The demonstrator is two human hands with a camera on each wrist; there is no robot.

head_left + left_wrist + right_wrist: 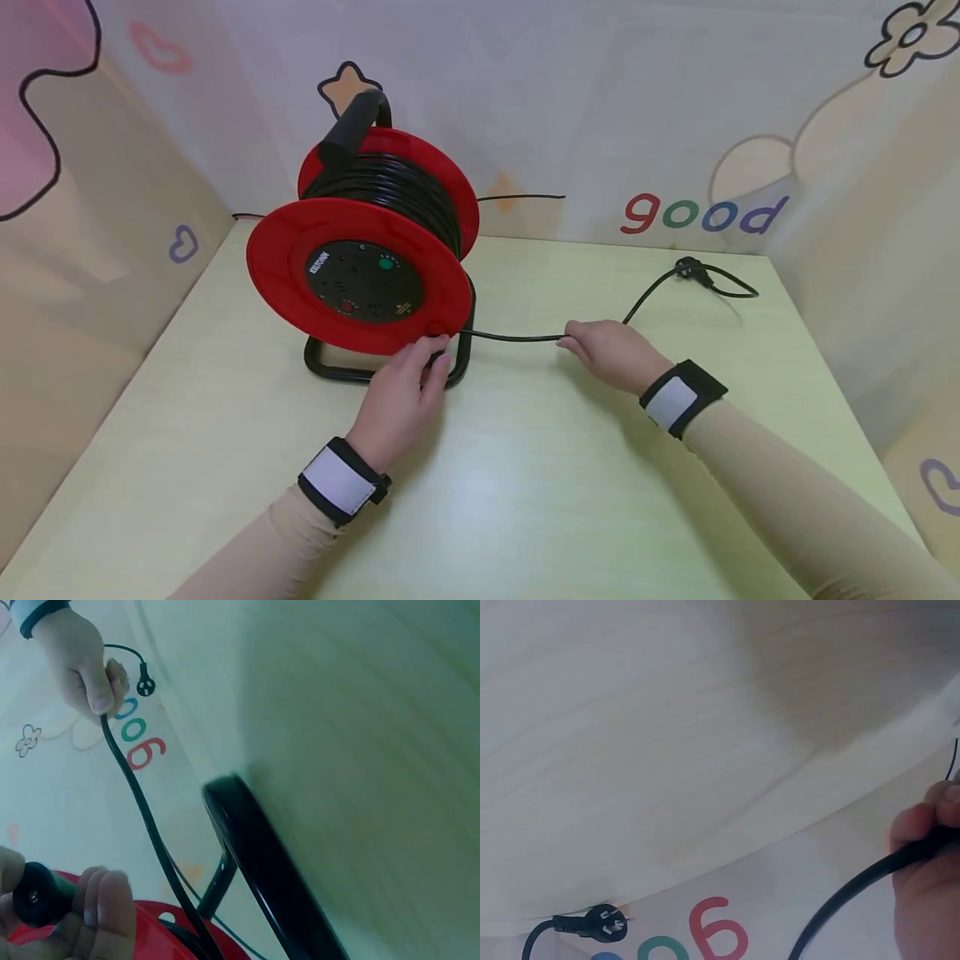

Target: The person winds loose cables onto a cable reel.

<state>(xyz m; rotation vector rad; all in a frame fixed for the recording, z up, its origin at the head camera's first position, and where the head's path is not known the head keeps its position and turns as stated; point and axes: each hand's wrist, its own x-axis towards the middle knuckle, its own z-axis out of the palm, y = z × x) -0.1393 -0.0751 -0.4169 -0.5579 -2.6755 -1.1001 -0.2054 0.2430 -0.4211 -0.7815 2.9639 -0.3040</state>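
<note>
A red cable reel [277, 275] wound with black cable [390, 179] stands on its black tube frame [337, 372] at the table's left. At the lower right of its front disc is my left hand [397, 400], with thumb and fingers around a black crank knob [34, 896], mostly hidden in the head view. To the right, my right hand [611, 354] grips the cable [517, 338] that runs out from the reel. Beyond that hand the cable bends back to a black three-pin plug [690, 268] lying near the table's back right.
The pale wooden table [525, 500] meets a printed cloth backdrop [562, 100] behind and at both sides. A thin dark cord [521, 197] shows against the backdrop behind the reel. The reel's black carrying handle [348, 133] rises above it.
</note>
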